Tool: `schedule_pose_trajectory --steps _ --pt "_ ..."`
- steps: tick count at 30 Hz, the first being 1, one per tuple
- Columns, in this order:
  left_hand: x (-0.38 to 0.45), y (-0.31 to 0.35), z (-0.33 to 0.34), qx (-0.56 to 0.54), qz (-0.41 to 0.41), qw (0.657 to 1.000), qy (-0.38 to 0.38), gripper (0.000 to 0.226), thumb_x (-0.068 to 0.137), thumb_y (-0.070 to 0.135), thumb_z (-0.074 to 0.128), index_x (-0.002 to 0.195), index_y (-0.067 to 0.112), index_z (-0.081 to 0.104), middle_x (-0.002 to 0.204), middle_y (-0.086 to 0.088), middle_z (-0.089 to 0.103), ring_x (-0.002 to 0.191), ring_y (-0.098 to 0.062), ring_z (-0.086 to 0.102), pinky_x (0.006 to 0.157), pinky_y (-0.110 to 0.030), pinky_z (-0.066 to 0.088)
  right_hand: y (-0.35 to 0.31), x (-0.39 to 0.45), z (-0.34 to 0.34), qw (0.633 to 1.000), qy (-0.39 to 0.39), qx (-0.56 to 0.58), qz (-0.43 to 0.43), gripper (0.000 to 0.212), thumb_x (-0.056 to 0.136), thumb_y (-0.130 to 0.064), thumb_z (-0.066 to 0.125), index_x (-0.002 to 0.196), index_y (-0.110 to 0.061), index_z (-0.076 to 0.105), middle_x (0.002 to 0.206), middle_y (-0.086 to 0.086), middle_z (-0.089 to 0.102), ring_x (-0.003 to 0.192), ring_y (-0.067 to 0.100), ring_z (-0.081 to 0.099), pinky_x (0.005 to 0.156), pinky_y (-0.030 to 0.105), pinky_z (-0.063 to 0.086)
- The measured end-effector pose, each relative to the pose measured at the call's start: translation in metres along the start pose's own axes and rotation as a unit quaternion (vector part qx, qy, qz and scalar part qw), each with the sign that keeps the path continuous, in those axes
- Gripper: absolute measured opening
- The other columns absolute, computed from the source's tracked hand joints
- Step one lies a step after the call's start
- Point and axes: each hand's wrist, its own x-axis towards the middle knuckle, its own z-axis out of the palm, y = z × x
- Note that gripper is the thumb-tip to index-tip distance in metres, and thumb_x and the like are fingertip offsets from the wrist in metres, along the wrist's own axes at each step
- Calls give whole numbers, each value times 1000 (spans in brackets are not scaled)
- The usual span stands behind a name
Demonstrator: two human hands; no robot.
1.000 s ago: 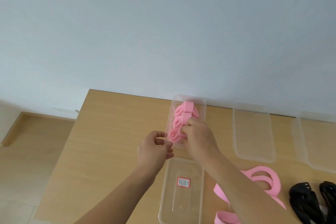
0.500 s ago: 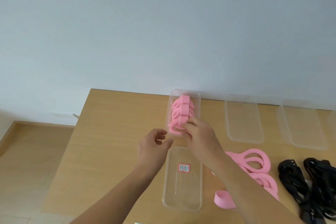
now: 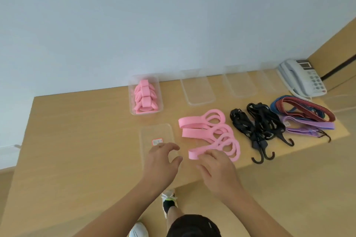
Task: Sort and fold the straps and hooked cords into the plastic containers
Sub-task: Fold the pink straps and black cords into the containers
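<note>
A clear container point(image 3: 133, 90) at the back of the table holds several folded pink straps point(image 3: 144, 98). Loose pink straps point(image 3: 208, 131) lie spread in the middle of the table. My right hand point(image 3: 215, 167) hovers at the near end of the closest strap, fingers loosely spread; whether it touches the strap I cannot tell. My left hand point(image 3: 163, 161) hangs with relaxed curled fingers over the near end of a clear lid point(image 3: 154, 132) with a red label, holding nothing. To the right lie black hooked cords point(image 3: 258, 125), purple straps point(image 3: 308, 126) and red-and-blue cords point(image 3: 304, 107).
Three empty clear containers point(image 3: 198, 88) stand in a row along the wall. A grey desk phone point(image 3: 302, 79) sits at the back right corner. The table's front edge runs just under my wrists; my legs and shoes show below it.
Both hands have pulled back from the container of folded pink straps toward the front of the table. My right hand let go of the folded strap. The view swung right.
</note>
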Motion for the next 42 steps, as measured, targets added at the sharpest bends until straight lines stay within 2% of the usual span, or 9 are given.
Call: schedule_pose_trajectory --steps 7,11,16,20,25,29,33,37,42 --pt "-31 23 33 116 129 984 -31 33 99 31 61 131 26 64 136 5 57 131 -17 45 102 -22 35 37 -41 -24 997 20 -40 64 20 71 -6 85 86 -14 74 88 2 65 81 25 63 65 29 51" --pt "-19 35 48 163 145 976 -11 31 94 25 67 125 21 69 129 -2 64 126 -24 52 103 -32 42 70 -21 -34 986 7 -48 157 22 89 -22 70 110 -17 69 99 1 62 93 22 57 69 32 50" --pt "3 48 82 211 126 969 8 41 62 13 92 100 17 76 94 -3 73 89 -30 70 70 -40 59 103 10 -40 975 -39 -19 216 21 96 -33 59 114 -22 61 104 -2 58 94 17 56 78 31 51" --pt "10 60 112 232 117 966 13 47 55 9 95 98 14 76 90 -1 72 83 -29 69 65 -38 59 121 21 -43 972 -79 10 221 16 95 -34 63 102 -20 60 106 -2 56 90 17 58 73 30 49" --pt "12 84 134 201 102 973 43 49 61 10 91 106 13 73 94 -3 72 87 -33 69 67 -43 57 133 29 -65 970 -73 140 183 13 93 -19 64 83 -20 57 79 -6 60 71 14 57 56 24 40" --pt "16 119 131 82 19 996 16 49 90 28 73 136 25 58 116 8 66 109 -19 61 89 -31 48 127 47 -103 940 -43 310 132 12 91 -10 68 89 -20 73 76 -10 70 73 3 64 61 13 46" --pt "20 150 114 -43 -34 998 10 8 91 23 69 96 23 63 87 1 68 83 -22 61 76 -33 51 116 66 -140 926 -43 369 74 17 91 -11 69 93 -26 77 81 -12 74 78 4 68 69 18 53" --pt "20 178 86 -106 -40 992 54 22 96 17 65 77 6 61 60 9 50 57 -8 42 55 -19 33 103 76 -170 925 -8 378 30 18 92 -15 67 98 -28 77 85 -15 75 80 5 69 71 20 53" --pt "7 215 40 -195 5 978 77 16 97 19 66 86 12 74 77 -9 69 63 -9 57 61 -21 44 82 78 -205 928 53 368 -30 26 96 -12 61 108 -30 75 85 -12 74 81 10 70 76 36 59"
